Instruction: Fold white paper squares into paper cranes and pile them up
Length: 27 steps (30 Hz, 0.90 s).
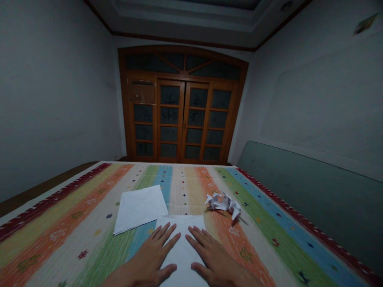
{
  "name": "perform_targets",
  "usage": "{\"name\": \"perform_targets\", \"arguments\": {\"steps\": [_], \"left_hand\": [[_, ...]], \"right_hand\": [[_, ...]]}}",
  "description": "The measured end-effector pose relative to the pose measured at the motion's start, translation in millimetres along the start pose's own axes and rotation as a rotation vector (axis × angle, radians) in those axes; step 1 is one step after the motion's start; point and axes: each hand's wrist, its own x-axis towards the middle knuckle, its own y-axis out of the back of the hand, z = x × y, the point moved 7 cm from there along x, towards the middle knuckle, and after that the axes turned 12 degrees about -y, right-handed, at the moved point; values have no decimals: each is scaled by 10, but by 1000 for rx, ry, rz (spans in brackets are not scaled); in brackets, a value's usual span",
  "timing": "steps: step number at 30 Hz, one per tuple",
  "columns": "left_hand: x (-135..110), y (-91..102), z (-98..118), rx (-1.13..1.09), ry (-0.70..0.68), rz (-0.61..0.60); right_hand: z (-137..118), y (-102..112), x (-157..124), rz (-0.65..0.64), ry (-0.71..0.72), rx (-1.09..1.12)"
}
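Observation:
My left hand (pixel 152 257) lies flat, fingers spread, on a white sheet of paper (pixel 182 255) at the near edge of a striped, many-coloured cloth (pixel 74 235). My right hand (pixel 209 257) rests the same way on the right side of that sheet, fingers stretched forward. Neither hand grips anything. A stack of white paper sheets (pixel 139 207) lies just beyond my left hand. Folded white paper figures (pixel 224 203) sit in a small heap beyond my right hand.
A dark green padded bench or headboard (pixel 314 195) runs along the right side. Brown wooden doors with glass panes (pixel 182 119) stand at the far end. Grey walls close in left and right. The room is dim.

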Motion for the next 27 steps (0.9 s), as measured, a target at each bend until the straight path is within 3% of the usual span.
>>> {"name": "perform_targets", "arguments": {"steps": [5,10,19,27], "left_hand": [[-24,32,-214,33,7,6],[-44,69,-291,13,-28,37],[-180,59,-587,-268,-99,140],[-230,69,-575,-206,-81,149]], "right_hand": [[46,106,50,7,-91,-15],[119,98,121,32,-77,-13],[218,168,263,50,-97,13],[363,238,186,353,14,181]]}}
